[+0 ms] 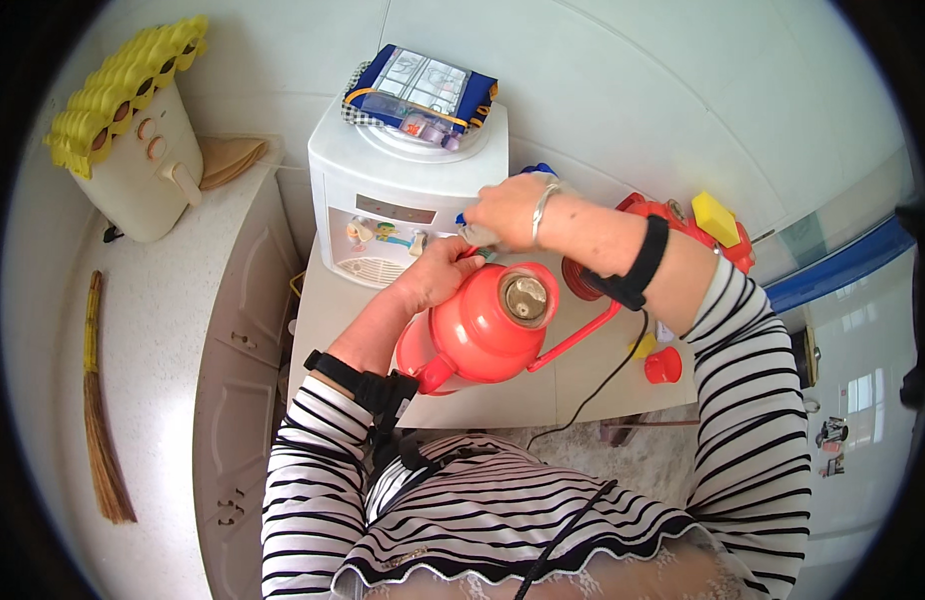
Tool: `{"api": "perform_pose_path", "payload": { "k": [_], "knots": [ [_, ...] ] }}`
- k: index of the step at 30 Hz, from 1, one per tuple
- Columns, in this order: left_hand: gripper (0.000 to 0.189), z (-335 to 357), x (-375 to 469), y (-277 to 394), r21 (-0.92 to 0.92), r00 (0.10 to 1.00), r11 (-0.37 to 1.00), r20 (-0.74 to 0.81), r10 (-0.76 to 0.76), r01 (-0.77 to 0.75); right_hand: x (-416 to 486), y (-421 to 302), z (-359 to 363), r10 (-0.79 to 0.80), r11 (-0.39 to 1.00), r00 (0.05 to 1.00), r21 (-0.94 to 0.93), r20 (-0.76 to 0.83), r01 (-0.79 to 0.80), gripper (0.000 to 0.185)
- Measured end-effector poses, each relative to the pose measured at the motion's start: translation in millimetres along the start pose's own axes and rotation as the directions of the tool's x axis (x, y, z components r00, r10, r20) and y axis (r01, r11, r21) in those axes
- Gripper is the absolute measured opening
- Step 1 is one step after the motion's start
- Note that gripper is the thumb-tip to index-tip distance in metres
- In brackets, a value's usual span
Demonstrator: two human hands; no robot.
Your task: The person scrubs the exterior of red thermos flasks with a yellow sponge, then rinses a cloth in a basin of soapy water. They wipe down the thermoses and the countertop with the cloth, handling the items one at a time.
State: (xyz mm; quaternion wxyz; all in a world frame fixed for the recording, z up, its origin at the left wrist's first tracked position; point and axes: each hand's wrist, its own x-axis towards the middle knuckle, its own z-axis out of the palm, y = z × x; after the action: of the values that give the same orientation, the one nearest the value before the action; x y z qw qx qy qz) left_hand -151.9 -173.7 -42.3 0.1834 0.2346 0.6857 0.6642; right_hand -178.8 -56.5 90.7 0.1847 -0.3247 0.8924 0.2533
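A red vacuum flask (481, 330) is in front of me on the pale tabletop (462, 411), its round silvery-brown top facing up towards me. Its long red handle (575, 339) sticks out on the right. My left hand (438, 276) is closed on a red part at the flask's far left side; what exactly it grips is partly hidden. Just beyond the flask, my right hand (507, 210) holds a crumpled pale cloth (477, 234), bent at the wrist. Small blue pieces (539, 169) show around that hand.
A white water dispenser (410, 176) stands behind the flask, carrying folded fabric (425, 90). More red flasks (661, 214), a yellow sponge (716, 217) and a red cup (663, 365) are to the right. On the left counter (159, 337) are an air fryer (144, 165), egg cartons (125, 90) and a hand broom (102, 420).
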Motion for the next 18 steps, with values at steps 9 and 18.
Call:
{"api": "perform_pose_path", "payload": {
  "k": [9, 18],
  "knots": [
    [0.027, 10.8, 1.2, -4.9, 0.146, 0.996, 0.988, -0.067, 0.057, -0.046, -1.4, 8.2, 13.7, 0.033, 0.999, 0.999, -0.001, -0.003, -0.033, 0.024],
    [0.023, 8.3, 6.3, -8.3, 0.034, 0.997, 0.998, -0.059, -0.053, 0.055, -62.5, 55.2, 60.1, 0.546, 0.758, 0.828, 0.496, -0.126, -0.424, 0.034]
  ]
}}
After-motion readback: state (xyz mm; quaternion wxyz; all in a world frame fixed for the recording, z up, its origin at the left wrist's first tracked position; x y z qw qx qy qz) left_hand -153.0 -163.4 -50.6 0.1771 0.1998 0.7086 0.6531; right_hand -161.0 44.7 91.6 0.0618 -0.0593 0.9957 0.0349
